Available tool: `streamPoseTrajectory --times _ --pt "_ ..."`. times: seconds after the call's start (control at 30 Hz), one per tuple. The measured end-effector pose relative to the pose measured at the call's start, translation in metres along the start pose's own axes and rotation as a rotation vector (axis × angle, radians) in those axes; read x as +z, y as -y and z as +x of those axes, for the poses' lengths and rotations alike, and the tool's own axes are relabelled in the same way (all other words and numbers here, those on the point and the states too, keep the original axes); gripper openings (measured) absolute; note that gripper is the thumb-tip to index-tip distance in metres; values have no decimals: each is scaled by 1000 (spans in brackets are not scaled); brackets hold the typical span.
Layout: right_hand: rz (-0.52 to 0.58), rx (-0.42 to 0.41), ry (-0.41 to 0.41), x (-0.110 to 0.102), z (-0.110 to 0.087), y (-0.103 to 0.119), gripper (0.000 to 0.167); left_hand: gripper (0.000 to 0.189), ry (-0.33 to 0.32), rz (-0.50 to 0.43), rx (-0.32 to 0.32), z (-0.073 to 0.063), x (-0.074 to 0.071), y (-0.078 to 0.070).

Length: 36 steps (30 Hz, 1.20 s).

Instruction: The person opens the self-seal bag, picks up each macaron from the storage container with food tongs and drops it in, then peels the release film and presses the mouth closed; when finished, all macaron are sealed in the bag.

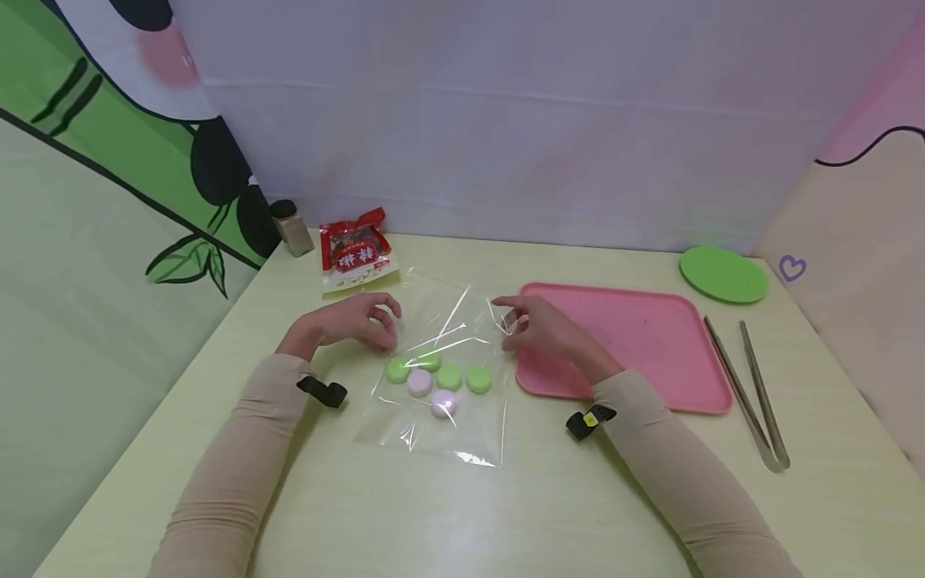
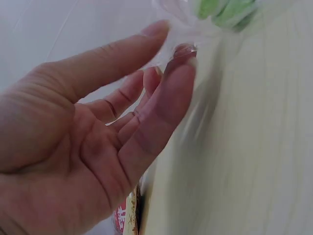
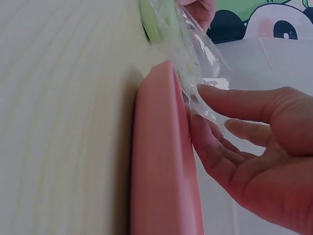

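A clear plastic bag [image 1: 462, 433] lies in the middle of the table, with several green discs [image 1: 478, 379] and two lilac discs [image 1: 444, 403] in it. Beside its upper left edge is my left hand [image 1: 357, 317], fingers loosely bent; the left wrist view shows a gap between thumb [image 2: 156, 32] and index finger [image 2: 178, 88], with film close by. My right hand [image 1: 545, 329] overlaps the upper right corner, over the pink tray's [image 1: 679, 353] left edge. In the right wrist view the film [image 3: 208, 110] reaches between its thumb and fingers; I cannot tell whether they pinch it.
Behind the left hand stands a red and white snack packet [image 1: 357, 249], with a black-capped jar [image 1: 291, 229] to its left. Metal tongs [image 1: 751, 401] lie right of the tray, and a green round plate [image 1: 723, 274] sits near the far right corner. A printed cloth [image 1: 506, 152] hangs behind.
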State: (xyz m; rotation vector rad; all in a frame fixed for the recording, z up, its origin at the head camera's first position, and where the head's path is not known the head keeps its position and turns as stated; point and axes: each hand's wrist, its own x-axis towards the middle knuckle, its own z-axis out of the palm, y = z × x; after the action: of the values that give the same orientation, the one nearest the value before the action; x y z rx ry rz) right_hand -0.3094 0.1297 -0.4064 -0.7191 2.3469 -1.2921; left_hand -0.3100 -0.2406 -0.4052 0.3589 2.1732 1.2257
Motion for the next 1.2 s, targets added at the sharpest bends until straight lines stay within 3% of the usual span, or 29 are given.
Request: streamPoseTrajectory --times 0.2,0.4,0.5,0.63,0.73,0.9,1.2 --pt "-57 -1 41 4 1 3 88 51 17 39 -23 -1 -2 3" --pt "-66 -32 21 6 1 3 71 51 48 43 -44 -4 -5 0" --pt "-100 -68 16 6 1 2 57 50 55 69 -16 -5 -6 0" --pt "-117 -99 31 4 0 0 46 37 52 123 67 -4 -7 1" --pt "-118 -104 50 2 -2 1 42 32 12 113 89 0 -4 2" --pt "-115 -70 52 -5 -7 2 36 44 -107 -37 62 11 3 2" --pt "0 -37 13 -10 -7 -1 29 45 -189 -117 109 11 10 -5"
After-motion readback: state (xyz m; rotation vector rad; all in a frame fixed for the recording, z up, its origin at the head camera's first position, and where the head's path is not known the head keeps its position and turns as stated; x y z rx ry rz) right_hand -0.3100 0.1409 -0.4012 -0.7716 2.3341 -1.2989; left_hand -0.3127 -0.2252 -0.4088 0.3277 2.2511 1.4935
